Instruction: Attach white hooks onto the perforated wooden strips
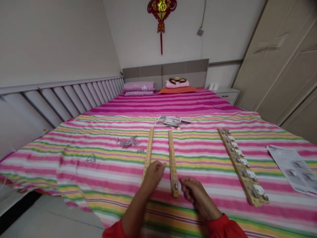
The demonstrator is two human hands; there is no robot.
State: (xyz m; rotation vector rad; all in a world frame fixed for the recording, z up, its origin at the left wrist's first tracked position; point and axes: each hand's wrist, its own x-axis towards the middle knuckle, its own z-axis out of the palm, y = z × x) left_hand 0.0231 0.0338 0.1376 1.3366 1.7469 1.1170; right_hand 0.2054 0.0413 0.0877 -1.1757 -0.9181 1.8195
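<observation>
Two narrow wooden strips with rows of holes lie lengthwise on the striped bedspread. My left hand (155, 170), its fingers curled together, is over the near part of the left wooden strip (149, 148). What it pinches, if anything, is too small to make out. A small metal fitting (176, 185) sits at the near end of the right wooden strip (172, 155). Just right of that end is my right hand (194, 191), apart from the strip. Its fingers are bent inward, and anything inside them is hidden.
At right lies a wider wooden board (237, 168) with a row of metal and white fittings. Beyond it is a clear plastic pack (292, 168) with metal parts. Small plastic bags (128, 142) lie left, a larger plastic bag (170, 121) farther back. A slatted rail (74, 96) borders the bed.
</observation>
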